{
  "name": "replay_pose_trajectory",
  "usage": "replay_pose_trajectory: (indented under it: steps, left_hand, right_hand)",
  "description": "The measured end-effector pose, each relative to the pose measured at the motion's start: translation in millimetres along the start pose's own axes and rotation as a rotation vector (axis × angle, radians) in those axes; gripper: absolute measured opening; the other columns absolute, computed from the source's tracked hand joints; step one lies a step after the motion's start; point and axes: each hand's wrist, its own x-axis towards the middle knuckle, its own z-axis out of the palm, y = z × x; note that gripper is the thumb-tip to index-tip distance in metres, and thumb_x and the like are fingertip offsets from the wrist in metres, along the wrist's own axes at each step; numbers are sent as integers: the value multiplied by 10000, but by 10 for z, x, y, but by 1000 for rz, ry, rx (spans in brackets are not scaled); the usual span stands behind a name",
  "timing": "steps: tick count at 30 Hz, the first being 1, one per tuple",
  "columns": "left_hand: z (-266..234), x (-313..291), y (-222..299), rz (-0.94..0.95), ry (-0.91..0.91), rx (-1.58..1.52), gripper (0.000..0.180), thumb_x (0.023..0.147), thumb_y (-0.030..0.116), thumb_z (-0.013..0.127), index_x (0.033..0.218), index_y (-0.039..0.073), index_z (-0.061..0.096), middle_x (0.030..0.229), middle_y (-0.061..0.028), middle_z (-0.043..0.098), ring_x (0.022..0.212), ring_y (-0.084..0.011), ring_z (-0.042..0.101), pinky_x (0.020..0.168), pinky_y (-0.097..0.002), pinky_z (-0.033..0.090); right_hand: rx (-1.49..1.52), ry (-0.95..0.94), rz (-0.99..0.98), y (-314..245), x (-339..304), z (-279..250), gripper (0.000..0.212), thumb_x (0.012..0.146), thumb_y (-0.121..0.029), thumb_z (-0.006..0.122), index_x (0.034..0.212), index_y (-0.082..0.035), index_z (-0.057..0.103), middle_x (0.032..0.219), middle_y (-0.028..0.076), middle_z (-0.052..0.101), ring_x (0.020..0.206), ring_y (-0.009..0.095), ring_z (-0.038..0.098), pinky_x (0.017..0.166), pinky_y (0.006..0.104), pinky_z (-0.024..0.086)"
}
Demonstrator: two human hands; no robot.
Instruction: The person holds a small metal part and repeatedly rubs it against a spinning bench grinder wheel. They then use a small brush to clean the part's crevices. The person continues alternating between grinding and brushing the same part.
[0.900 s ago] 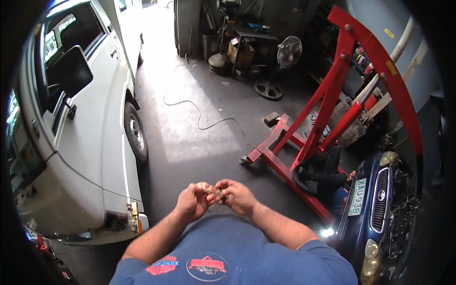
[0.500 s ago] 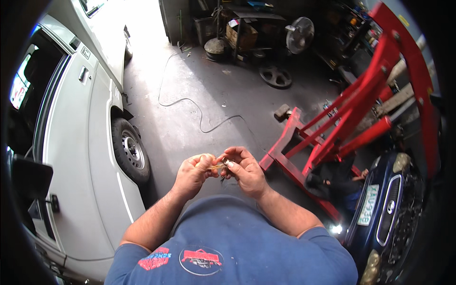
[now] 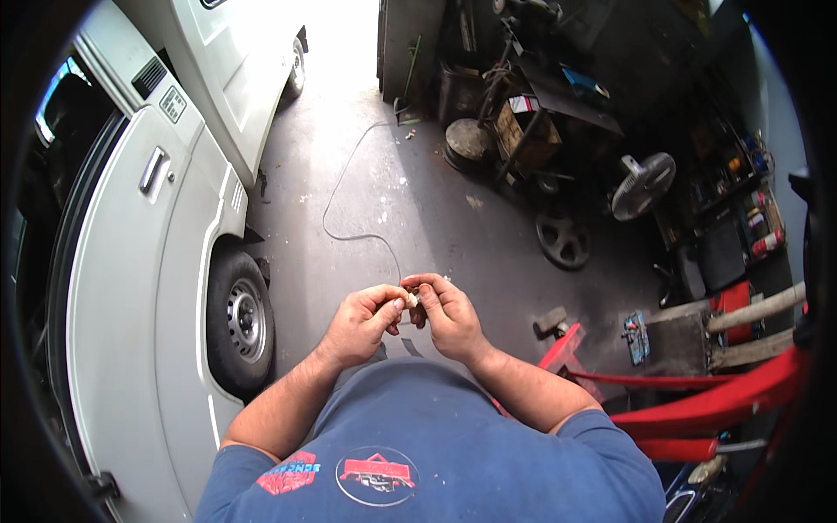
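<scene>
My left hand (image 3: 359, 324) and my right hand (image 3: 452, 321) meet in front of my chest, above the floor. The fingers of both are curled in and pinched, with their tips almost touching. Between the fingertips shows a small pale piece (image 3: 411, 301), too small and too covered to name. My left thumb and forefinger press on its left side. Right-hand fingertips close on its other side, and what lies behind them is hidden.
On the left stands a white van (image 3: 144, 288) with its wheel (image 3: 242, 318) near my left arm. A thin cable (image 3: 336, 231) runs over the floor. To the right are a red lifting frame (image 3: 724, 410), a fan (image 3: 643, 186) and a dark wheel-shaped disc (image 3: 562, 241).
The view has turned left, so the fan and red frame sit farther right and lower. Both hands stay together; the yellowish, see-through material seen between them no longer shows.
</scene>
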Motion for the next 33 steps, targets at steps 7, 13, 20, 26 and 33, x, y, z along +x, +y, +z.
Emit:
replay_pose_trajectory:
  steps: [7,13,20,26,33]
  left_hand:
    - [-1126,2015,69,-113,-240,-385,167,986,159,483,1008,25,581,802,-20,590,719,-93,566,702,-267,491]
    - [-1575,3638,476,-143,-266,-65,241,989,243,434,900,43,532,761,-26,558,691,-109,546,680,-274,485]
    - [-1645,5428,564,-104,-353,168,139,949,161,551,868,50,536,757,-13,580,674,-83,537,637,-251,464]
    - [-1576,6998,629,-155,-255,-4,210,930,200,625,776,76,555,669,32,575,615,-50,516,579,-223,423]
    - [-1495,8279,897,177,-80,656,188,877,131,645,806,-35,593,864,-92,648,794,-158,638,717,-314,511]
  right_hand:
    - [825,-67,333,3,2008,-561,236,1053,-197,414,1153,-19,533,866,40,574,646,95,514,598,247,458]
    - [344,134,205,-274,3298,-1085,298,1019,-240,525,1208,-10,533,1002,46,595,755,85,568,672,249,503]
    - [569,149,142,-41,4651,-2074,227,1004,-139,506,1205,-36,535,986,51,622,780,98,612,709,241,524]
    - [1128,-68,303,-29,5902,-3298,226,999,-64,448,1202,-25,539,980,84,627,772,121,632,712,257,558]
    - [484,26,272,-274,7023,-4218,254,1010,-247,545,1133,-28,575,920,44,637,782,140,625,693,263,524]
